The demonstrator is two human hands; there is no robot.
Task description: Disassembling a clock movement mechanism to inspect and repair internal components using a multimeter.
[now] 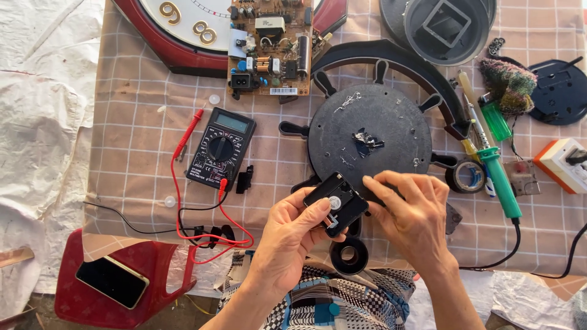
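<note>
Clock teardown looks mid-way, judging by the layout. The black movement box (336, 203) is already off the clock and in hand, held just above the near edge of the round black backplate (391, 122). The left hand (293, 235) has it clamped: thumb across the top face near the white gear, fingers curled under. The right hand (411, 211) pinches the box's right edge with fingertips closed on it, so both hands are shut on the same part. The box face appears open, since the white gear shows, though whether a cover is fully off can't be told. The backplate lies flat with a scrap at its centre hole and nothing mounted there. The red clock face (183, 30) sits separate at the top left with a circuit board (269, 49) lying on it. The multimeter (221, 150) is out, leads trailing, probes not on anything. The soldering iron (498, 177) lies idle at right. Likely left: work on the box, then refitting.
</note>
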